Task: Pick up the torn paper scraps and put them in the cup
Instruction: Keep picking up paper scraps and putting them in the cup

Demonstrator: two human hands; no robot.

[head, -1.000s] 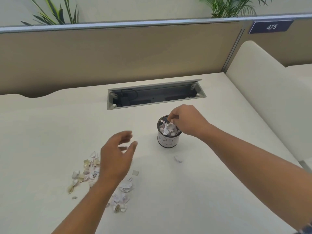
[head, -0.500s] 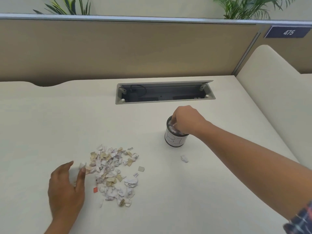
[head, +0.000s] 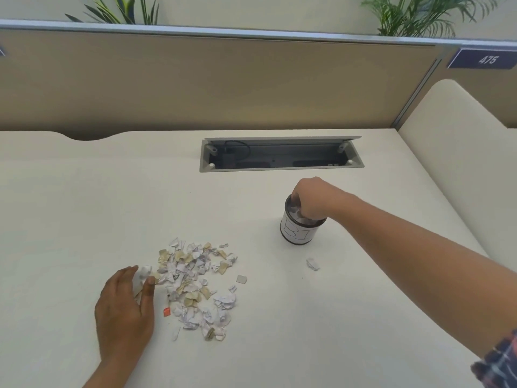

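The right hand point(head: 313, 198) is bunched over the mouth of the cup point(head: 299, 231), its fingertips pushed down inside among the paper already there; whether they are pinched on a scrap or loose cannot be told, since the rim hides them. The cup stands upright on the pale desk point(head: 84, 205), just in front of the open cable tray point(head: 279, 154). The left hand point(head: 126, 306) lies low at the left edge of the pile of torn paper scraps point(head: 195, 284), thumb and fingers closed on what looks like a white scrap point(head: 142, 275). One stray scrap point(head: 312, 264) lies apart, near the cup's base. A small red scrap point(head: 166, 311) sits beside the left hand.
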